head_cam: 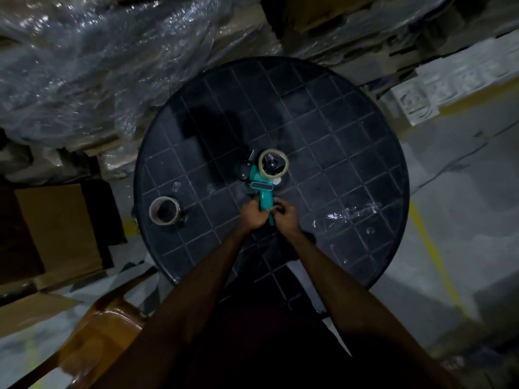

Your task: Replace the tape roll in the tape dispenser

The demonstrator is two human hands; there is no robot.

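A teal tape dispenser (pixel 262 186) lies on the round black table (pixel 351 153), its handle pointing toward me. A thin, nearly used-up tape roll (pixel 261 161) sits on its black hub. My left hand (pixel 254 216) is wrapped around the handle. Beside it, my right hand (pixel 285 217) curls against the handle's lower end, touching the left hand. A second tape roll (pixel 164 210), thicker and brownish, stands on the table's left edge, well apart from both hands.
Crumpled clear plastic scraps (pixel 351 214) lie on the table to the right. Plastic-wrapped goods (pixel 84 66) pile up behind it. Cardboard boxes (pixel 59 228) sit on the floor at left, and a brown taped box (pixel 104 332) is near my left arm.
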